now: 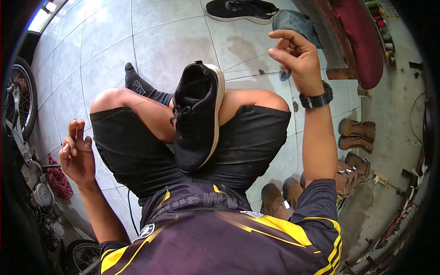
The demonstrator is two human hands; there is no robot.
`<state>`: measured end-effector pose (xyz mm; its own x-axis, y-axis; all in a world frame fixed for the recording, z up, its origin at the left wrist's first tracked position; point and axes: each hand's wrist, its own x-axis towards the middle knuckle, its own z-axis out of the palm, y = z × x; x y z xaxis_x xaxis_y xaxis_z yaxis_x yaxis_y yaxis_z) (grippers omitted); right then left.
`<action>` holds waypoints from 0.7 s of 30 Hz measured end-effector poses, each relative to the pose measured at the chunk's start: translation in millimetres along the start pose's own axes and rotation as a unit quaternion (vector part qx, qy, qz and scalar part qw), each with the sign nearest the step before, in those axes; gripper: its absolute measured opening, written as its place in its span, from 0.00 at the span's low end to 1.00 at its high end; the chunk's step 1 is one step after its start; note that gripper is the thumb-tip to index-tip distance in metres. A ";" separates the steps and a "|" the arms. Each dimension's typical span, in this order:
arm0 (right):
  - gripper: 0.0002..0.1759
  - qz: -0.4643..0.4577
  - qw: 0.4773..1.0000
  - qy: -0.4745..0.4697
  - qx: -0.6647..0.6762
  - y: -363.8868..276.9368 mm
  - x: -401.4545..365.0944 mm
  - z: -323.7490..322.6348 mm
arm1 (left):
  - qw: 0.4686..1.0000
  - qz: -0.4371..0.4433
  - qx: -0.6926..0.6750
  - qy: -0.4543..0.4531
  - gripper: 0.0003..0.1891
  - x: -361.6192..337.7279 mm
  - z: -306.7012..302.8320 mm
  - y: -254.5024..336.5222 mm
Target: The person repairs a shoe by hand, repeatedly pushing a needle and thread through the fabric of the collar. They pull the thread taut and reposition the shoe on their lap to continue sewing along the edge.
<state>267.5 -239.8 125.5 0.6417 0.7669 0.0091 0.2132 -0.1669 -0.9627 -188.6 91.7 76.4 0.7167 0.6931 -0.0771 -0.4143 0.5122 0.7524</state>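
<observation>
A black sneaker point(196, 137) with a white sole rests across my lap, its opening facing away from me and its laces on the left side. My left hand point(78, 153) is raised out to the left, beside my knee. Its fingers are half curled and apart, and I see nothing in them. My right hand point(298, 57), with a black watch point(316, 97) on the wrist, is held up at the far right. The thumb and forefinger stand apart while the other fingers curl in; no object shows between them. Neither hand touches the sneaker.
Another black sneaker point(240, 10) lies on the tiled floor ahead, beside a blue-grey cloth point(298, 26). Brown boots point(356, 135) and more brown shoes point(275, 201) stand at the right, below a dark red cushioned seat point(360, 41). A bicycle wheel point(23, 96) and machine parts line the left.
</observation>
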 end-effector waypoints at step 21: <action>0.24 -0.053 0.973 -0.064 0.214 31.9 -9.5 -51.1 | 0.856 -0.105 0.506 -0.020 0.15 -27.1 -38.2 36.3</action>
<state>305.8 -284.0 108.6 0.5290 0.8417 0.1078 -0.0709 0.1704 -0.9828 -244.5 110.9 80.7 0.7426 0.6115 -0.2731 0.4097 -0.0921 0.9076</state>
